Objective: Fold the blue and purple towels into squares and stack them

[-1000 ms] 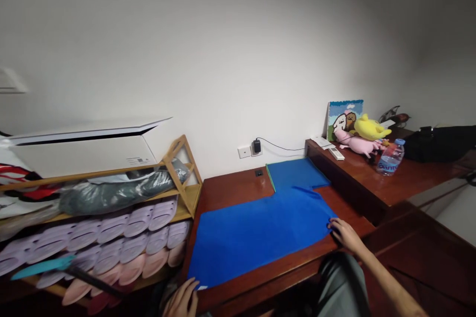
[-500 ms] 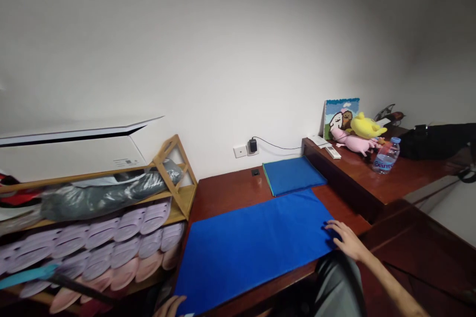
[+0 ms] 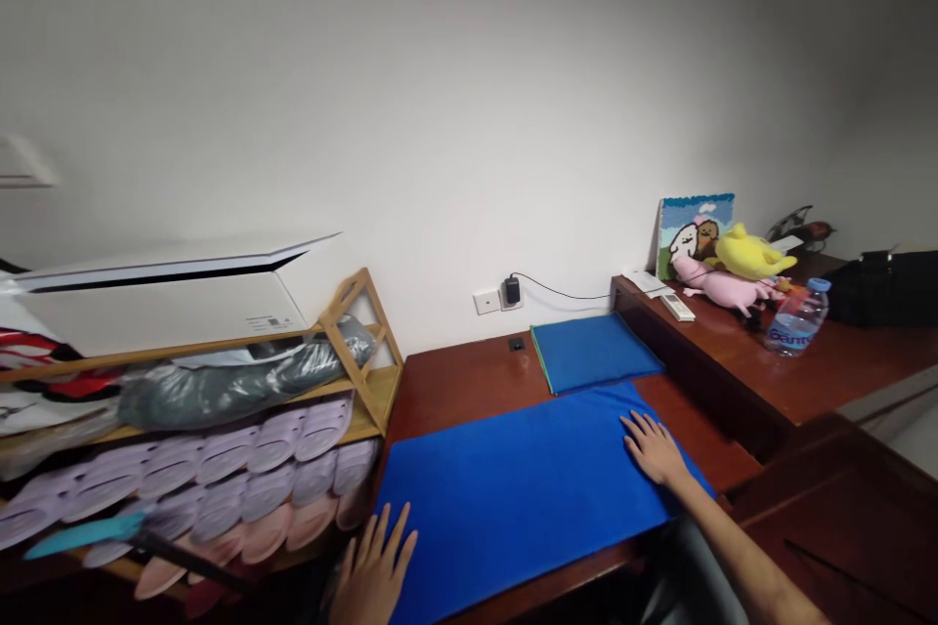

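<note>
A bright blue cloth (image 3: 513, 498) lies spread flat over the front of a reddish-brown wooden desk (image 3: 454, 376). At the cloth's left edge is my left hand (image 3: 373, 562), fingers spread, its fingertips over the fabric. My right hand (image 3: 654, 449) rests open on the right part of the cloth, palm down with the fingers stretched out. Neither hand grips anything. Behind the spread cloth, near the wall, sits a folded blue cloth (image 3: 593, 352) with a green edge.
On the left stands a wooden rack (image 3: 366, 352) with purple slippers (image 3: 278, 439) and a white box (image 3: 183, 308). The raised desk part at right holds a plastic bottle (image 3: 798, 317), plush toys (image 3: 751, 254) and a remote (image 3: 677, 308). A black plug (image 3: 512, 289) sits in the wall socket.
My left hand has come further into view and up onto the cloth's left edge. My right hand has moved from the right edge inward and away from me. The view has shifted slightly left.
</note>
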`<state>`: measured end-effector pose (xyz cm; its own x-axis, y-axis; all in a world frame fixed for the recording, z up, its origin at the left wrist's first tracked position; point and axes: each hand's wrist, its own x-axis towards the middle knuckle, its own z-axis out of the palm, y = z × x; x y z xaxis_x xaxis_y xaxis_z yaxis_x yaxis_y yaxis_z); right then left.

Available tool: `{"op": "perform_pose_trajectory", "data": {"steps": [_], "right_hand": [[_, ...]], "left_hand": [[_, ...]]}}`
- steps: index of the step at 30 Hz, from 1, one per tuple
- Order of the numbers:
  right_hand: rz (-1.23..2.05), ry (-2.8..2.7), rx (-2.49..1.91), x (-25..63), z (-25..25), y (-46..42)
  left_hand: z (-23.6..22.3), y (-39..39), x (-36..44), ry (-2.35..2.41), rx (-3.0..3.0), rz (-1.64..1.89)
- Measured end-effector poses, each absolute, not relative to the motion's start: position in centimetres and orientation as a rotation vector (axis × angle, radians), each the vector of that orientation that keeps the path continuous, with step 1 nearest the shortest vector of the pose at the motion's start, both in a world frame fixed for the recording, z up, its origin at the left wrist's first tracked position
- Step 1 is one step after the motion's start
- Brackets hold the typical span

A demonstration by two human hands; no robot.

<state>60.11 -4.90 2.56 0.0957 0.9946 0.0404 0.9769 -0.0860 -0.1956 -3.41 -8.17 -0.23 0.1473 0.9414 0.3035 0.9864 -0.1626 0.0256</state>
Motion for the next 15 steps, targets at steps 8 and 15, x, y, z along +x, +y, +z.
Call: {"op": "perform_pose_trajectory", "data": {"steps": [8,15], "right_hand": [[0.360,-2.248,-1.753,43.7,7.1,2.5],[0.281,-2.098,-2.091,47.0,4.1,3.9]], "left_hand": [[5.1,2.4,2.0,-1.876,-2.406,-0.433],[2.3,5.0,-1.1,-2.046,-2.378,-0.293]]}}
